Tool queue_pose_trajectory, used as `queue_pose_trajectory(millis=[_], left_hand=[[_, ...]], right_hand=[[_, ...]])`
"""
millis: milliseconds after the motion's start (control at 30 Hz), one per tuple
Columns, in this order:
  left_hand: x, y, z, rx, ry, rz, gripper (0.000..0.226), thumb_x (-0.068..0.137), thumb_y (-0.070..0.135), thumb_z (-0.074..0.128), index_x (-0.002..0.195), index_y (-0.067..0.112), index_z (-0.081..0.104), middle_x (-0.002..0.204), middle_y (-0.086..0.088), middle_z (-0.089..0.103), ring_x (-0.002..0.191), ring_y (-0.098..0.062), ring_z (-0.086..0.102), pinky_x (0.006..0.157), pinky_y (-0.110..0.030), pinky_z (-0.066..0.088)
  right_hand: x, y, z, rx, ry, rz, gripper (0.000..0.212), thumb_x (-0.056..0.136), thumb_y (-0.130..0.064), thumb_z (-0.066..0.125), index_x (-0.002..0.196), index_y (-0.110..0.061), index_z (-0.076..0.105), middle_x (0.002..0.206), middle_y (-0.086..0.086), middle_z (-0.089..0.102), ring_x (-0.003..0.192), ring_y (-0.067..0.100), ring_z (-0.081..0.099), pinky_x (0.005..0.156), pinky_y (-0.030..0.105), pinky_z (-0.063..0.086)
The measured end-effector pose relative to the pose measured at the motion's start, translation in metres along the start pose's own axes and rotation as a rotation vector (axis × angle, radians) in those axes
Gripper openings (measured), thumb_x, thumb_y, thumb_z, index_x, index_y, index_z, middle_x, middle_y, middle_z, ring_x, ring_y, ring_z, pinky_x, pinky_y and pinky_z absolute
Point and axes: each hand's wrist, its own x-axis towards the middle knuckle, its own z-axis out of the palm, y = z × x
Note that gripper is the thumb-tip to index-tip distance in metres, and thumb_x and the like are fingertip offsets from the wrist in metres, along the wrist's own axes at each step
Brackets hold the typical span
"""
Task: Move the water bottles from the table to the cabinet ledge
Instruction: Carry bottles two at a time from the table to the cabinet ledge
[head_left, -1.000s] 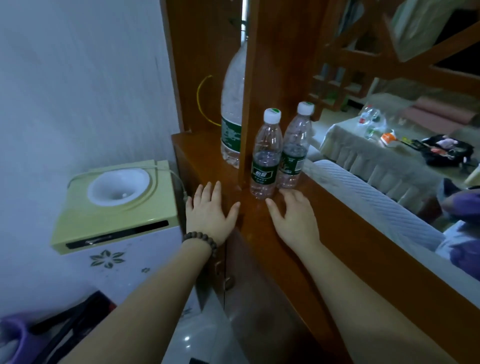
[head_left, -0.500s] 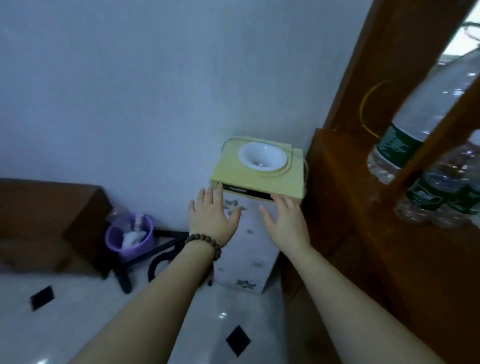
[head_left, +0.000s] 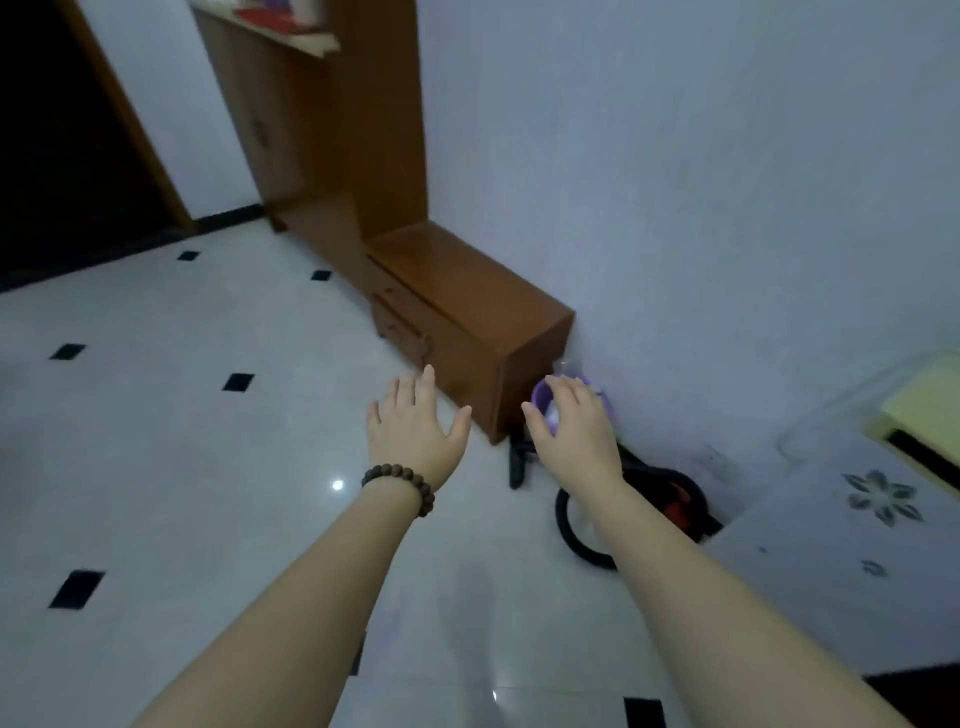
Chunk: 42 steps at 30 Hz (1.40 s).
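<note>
Head view. Both my hands are out in front, empty, fingers spread and relaxed: left hand (head_left: 415, 423) with a bead bracelet (head_left: 399, 486) on the wrist, right hand (head_left: 571, 428) just beside it at 3 o'clock. They hang over white floor tiles (head_left: 182, 467) and touch nothing.

No water bottles in sight and no table either, so I cannot tell from here where the bottles stand. At 12 o'clock, a low wooden cabinet (head_left: 467, 306) against the wall; behind the right hand, a purple basket (head_left: 540, 397) on the floor; at 5 o'clock of that hand, a black hose loop (head_left: 571, 525). A yellow-topped dispenser (head_left: 919, 410) sits at the 3 o'clock edge.

Step, as I judge it: between carries, turning toward the table for the next load (if any are left). Next move calls for finishing the turn and finding the table before any reach.

Against the earlier frames: two small bottles stood on the cabinet ledge a second ago, hands flat just before them. Since then the view has swung left; ledge and bottles are gone from frame, and the dispenser has slid to the right edge.
</note>
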Motion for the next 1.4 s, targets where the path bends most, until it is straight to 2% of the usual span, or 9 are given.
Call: queue_pose_trajectory(millis=[100, 233, 333, 467, 767, 967, 1167, 1400], left_hand=[[-0.014, -0.088, -0.027, 0.01, 0.041, -0.157, 0.069, 0.093, 0.055, 0.034, 0.15, 0.019, 0.018, 0.157, -0.004, 0.022, 0.146, -0.023, 0.013, 0.117, -0.045, 0.01], [-0.044, -0.193, -0.066, 0.03, 0.106, -0.355, 0.07, 0.093, 0.056, 0.033, 0.151, 0.019, 0.016, 0.158, -0.004, 0.02, 0.146, -0.022, 0.012, 0.117, -0.044, 0.011], [-0.072, -0.263, -0.093, 0.047, 0.159, -0.504, 0.07, 0.093, 0.055, 0.032, 0.15, 0.019, 0.017, 0.157, -0.004, 0.021, 0.146, -0.022, 0.014, 0.117, -0.044, 0.013], [-0.108, -0.339, -0.121, 0.082, 0.22, -0.708, 0.069, 0.092, 0.055, 0.036, 0.149, 0.018, 0.023, 0.155, -0.005, 0.027, 0.145, -0.023, 0.018, 0.116, -0.045, 0.016], [-0.123, -0.457, -0.149, 0.105, 0.315, -1.0, 0.066, 0.092, 0.052, 0.041, 0.146, 0.016, 0.028, 0.152, -0.005, 0.032, 0.144, -0.023, 0.019, 0.115, -0.045, 0.018], [-0.073, -0.536, -0.167, 0.105, 0.323, -1.132, 0.068, 0.093, 0.053, 0.038, 0.149, 0.017, 0.023, 0.155, -0.003, 0.027, 0.146, -0.021, 0.015, 0.117, -0.045, 0.012], [-0.022, -0.603, -0.208, 0.112, 0.414, -1.237, 0.068, 0.092, 0.053, 0.038, 0.149, 0.018, 0.024, 0.154, -0.003, 0.029, 0.145, -0.021, 0.016, 0.117, -0.047, 0.011], [-0.001, -0.675, -0.242, 0.109, 0.463, -1.357, 0.068, 0.092, 0.053, 0.037, 0.149, 0.018, 0.022, 0.156, -0.003, 0.026, 0.146, -0.02, 0.013, 0.118, -0.047, 0.01]], right_hand=[[0.001, -0.077, 0.052, 0.038, -0.092, -0.131, 0.055, 0.094, -0.042, 0.048, 0.135, -0.006, 0.047, 0.142, 0.013, 0.047, 0.136, 0.03, 0.035, 0.114, 0.041, 0.024], [-0.009, -0.179, 0.114, 0.099, -0.197, -0.29, 0.056, 0.091, -0.044, 0.047, 0.13, -0.003, 0.051, 0.134, 0.016, 0.052, 0.128, 0.033, 0.043, 0.109, 0.039, 0.029], [-0.024, -0.248, 0.153, 0.152, -0.271, -0.412, 0.063, 0.088, -0.05, 0.039, 0.131, -0.004, 0.051, 0.134, 0.016, 0.053, 0.127, 0.032, 0.043, 0.11, 0.038, 0.03], [-0.04, -0.325, 0.194, 0.179, -0.404, -0.556, 0.052, 0.094, -0.038, 0.049, 0.136, -0.007, 0.046, 0.141, 0.012, 0.047, 0.134, 0.027, 0.035, 0.114, 0.035, 0.023], [-0.022, -0.44, 0.291, 0.21, -0.53, -0.742, 0.049, 0.094, -0.035, 0.051, 0.134, -0.007, 0.048, 0.141, 0.011, 0.047, 0.135, 0.025, 0.035, 0.113, 0.034, 0.023], [0.029, -0.521, 0.366, 0.23, -0.622, -0.831, 0.048, 0.094, -0.036, 0.05, 0.133, -0.008, 0.049, 0.14, 0.011, 0.048, 0.134, 0.026, 0.035, 0.114, 0.035, 0.024], [0.082, -0.615, 0.413, 0.24, -0.686, -0.93, 0.048, 0.095, -0.036, 0.048, 0.134, -0.009, 0.048, 0.141, 0.009, 0.046, 0.134, 0.025, 0.034, 0.113, 0.036, 0.025], [0.096, -0.714, 0.465, 0.248, -0.761, -1.047, 0.048, 0.095, -0.038, 0.046, 0.133, -0.01, 0.048, 0.139, 0.009, 0.047, 0.131, 0.025, 0.036, 0.111, 0.038, 0.028]])
